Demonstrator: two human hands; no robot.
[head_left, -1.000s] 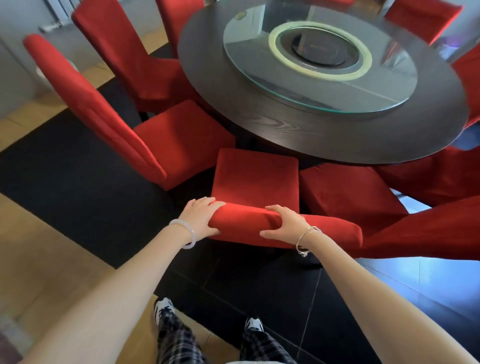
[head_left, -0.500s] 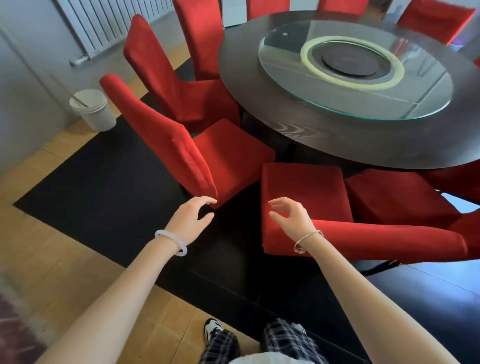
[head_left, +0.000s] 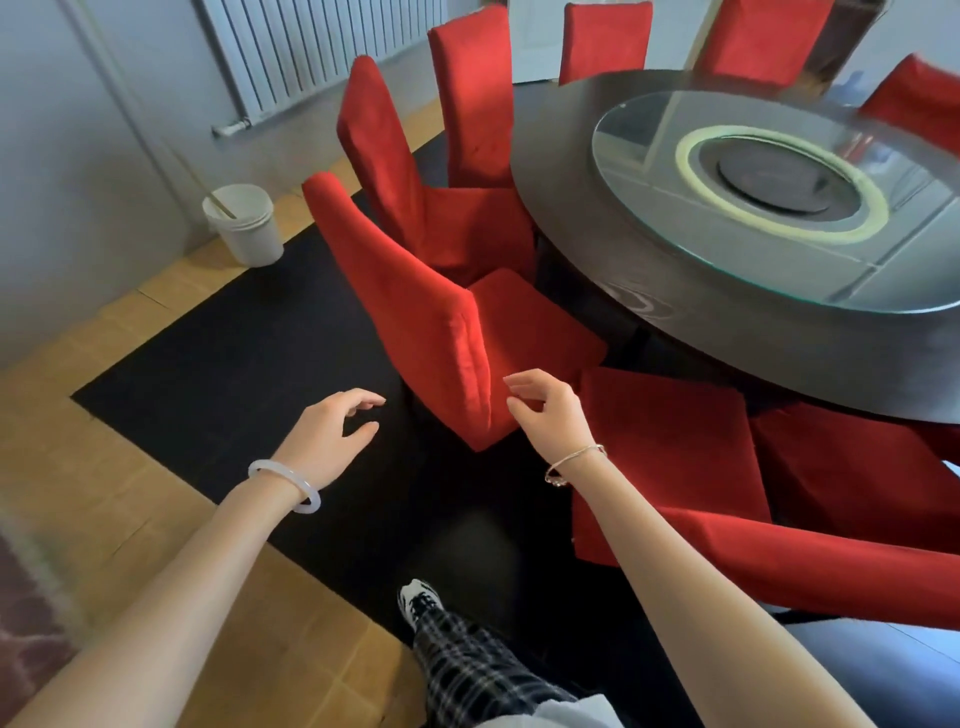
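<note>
Fingers (head_left: 363, 403) of the left hand (head_left: 332, 434) are loosely curled and a little spread. They hold nothing and hang over the black carpet (head_left: 223, 364) just left of the nearest red chair (head_left: 421, 322). Those of the right hand (head_left: 545, 410) curl the same way, empty, at the lower right corner of that chair's back; I cannot tell whether they touch the fabric. The chair stands angled with its back to the person, its seat toward the round dark table (head_left: 566, 218).

A white bangle (head_left: 284, 483) sits on the left wrist and a thin silver bracelet (head_left: 574, 462) on the right. Beneath the right forearm stands a second red chair (head_left: 675, 441), close to the table edge and right beside the first. More red chairs ring the table, which carries a glass turntable (head_left: 779, 270). A white bucket (head_left: 244, 223) stands by the wall below a radiator (head_left: 311, 47).

A second ago both hands gripped the top of the second chair's back. Since then they have let go and swung left to this one.
</note>
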